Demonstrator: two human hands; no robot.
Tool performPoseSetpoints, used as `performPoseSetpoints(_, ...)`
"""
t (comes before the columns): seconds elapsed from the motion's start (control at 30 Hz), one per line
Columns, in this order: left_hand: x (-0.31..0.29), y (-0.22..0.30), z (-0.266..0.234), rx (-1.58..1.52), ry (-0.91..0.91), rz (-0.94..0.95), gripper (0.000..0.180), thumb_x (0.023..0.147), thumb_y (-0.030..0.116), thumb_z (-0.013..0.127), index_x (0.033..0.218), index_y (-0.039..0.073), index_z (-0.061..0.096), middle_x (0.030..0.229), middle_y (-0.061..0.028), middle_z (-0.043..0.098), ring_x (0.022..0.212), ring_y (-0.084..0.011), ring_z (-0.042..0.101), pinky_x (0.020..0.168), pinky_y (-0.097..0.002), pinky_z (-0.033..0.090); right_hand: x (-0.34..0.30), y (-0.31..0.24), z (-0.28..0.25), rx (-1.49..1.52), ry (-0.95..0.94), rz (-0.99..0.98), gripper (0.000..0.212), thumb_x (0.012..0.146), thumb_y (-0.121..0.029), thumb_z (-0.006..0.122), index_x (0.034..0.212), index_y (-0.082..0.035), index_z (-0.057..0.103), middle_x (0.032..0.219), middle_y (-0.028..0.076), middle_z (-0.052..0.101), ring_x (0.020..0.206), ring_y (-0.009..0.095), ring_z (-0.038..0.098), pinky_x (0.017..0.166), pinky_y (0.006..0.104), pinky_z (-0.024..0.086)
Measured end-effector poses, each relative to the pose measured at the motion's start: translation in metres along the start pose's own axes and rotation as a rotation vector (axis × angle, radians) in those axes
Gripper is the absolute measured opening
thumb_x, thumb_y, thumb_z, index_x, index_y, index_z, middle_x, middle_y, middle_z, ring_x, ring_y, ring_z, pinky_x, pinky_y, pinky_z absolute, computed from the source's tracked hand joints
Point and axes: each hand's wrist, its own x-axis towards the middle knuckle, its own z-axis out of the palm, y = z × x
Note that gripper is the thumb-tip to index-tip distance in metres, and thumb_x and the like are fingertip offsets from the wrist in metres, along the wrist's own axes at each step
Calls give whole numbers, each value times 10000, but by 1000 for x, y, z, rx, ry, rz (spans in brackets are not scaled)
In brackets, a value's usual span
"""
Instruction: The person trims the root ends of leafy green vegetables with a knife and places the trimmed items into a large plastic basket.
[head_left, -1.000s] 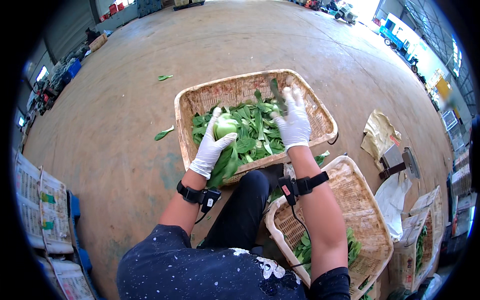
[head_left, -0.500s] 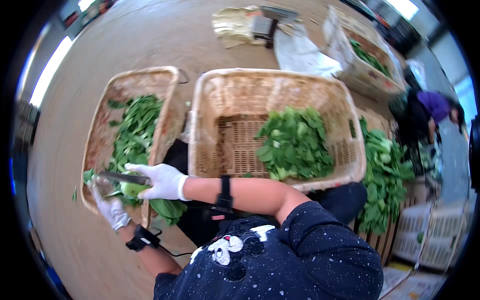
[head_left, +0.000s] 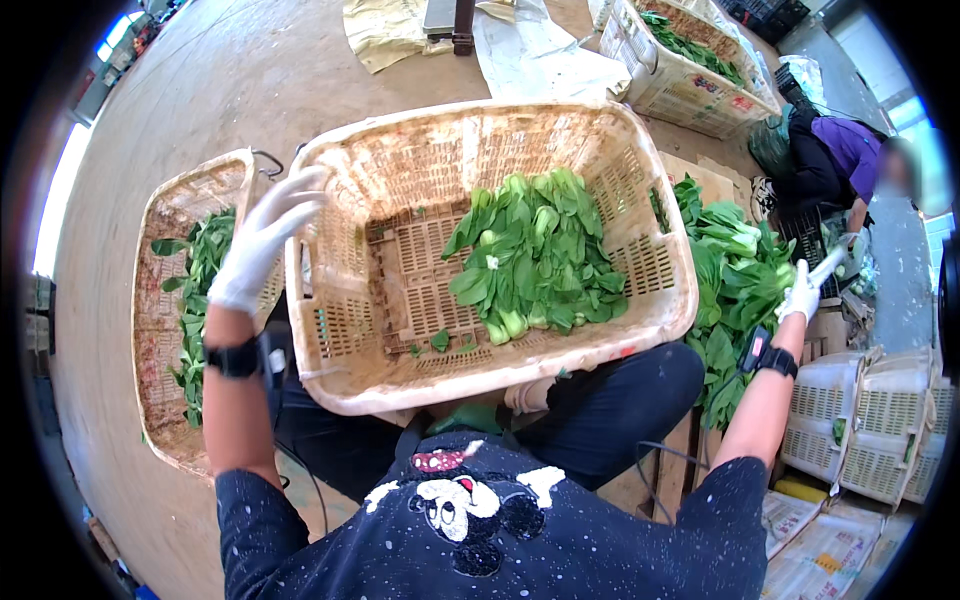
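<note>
My left hand [head_left: 264, 240], in a white glove, is held up at the left rim of the big plastic basket [head_left: 345, 400]. Its fingers are apart and nothing is in them. Far out to the right, my white-gloved right hand [head_left: 799, 296] is closed round a knife, its blade [head_left: 828, 266] pointing up and away. That hand is at the edge of a heap of bok choy [head_left: 725, 270]. More bok choy [head_left: 545, 260] lies bunched in the right half of the big basket. Loose green leaves [head_left: 205, 260] lie in the narrower basket [head_left: 155, 330] on the left, partly behind my left arm.
A person in a purple top [head_left: 845, 150] crouches at the far right. Beyond the big basket stands another basket of greens [head_left: 690, 95]. White sheeting [head_left: 545, 55] is spread on the floor. White crates [head_left: 825, 410] stand at the lower right.
My right hand has swung with the knife from the left basket to the heap on the right. My left hand has risen and no longer holds a bok choy. The view has shifted.
</note>
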Motion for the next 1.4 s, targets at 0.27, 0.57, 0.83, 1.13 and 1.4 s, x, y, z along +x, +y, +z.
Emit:
performPoseSetpoints(0.27,242,-85,202,-100,-377,-407,476,941,407,534,1329,132,546,1241,-76,611,1051,-205,591,917,-371,444,-175,-117,82,1232,-334,630,329,998,-310,466,1186,-56,559,898,8,615,539,52,478,414,167,353)
performPoseSetpoints(0.57,346,-238,377,199,-24,-788,786,759,601,668,1285,28,561,1210,-191,629,1092,-312,619,926,-378,478,-228,-73,116,1063,-757,637,334,1015,-310,460,1088,-2,566,563,-37,380,465,47,358,375,197,283)
performPoseSetpoints(0.83,273,-188,358,-85,295,-276,555,710,162,796,1162,-13,525,992,-135,671,894,-221,644,827,-320,499,-237,-74,116,965,-789,592,323,967,-264,557,1089,35,575,548,-59,328,439,45,353,363,196,270)
performPoseSetpoints(1.13,112,12,218,-289,-165,352,773,801,393,713,1385,10,383,1292,-115,538,1228,-181,482,1065,-351,359,-280,-114,122,641,-911,78,424,854,-39,622,1266,13,536,975,43,604,695,26,471,565,149,394)
performPoseSetpoints(1.4,-85,61,147,436,100,244,556,847,103,516,1397,94,436,1001,-184,658,856,-384,633,780,-423,513,-398,-141,115,931,-1802,231,752,731,85,748,1394,4,402,1301,74,531,1165,170,540,1016,319,429)
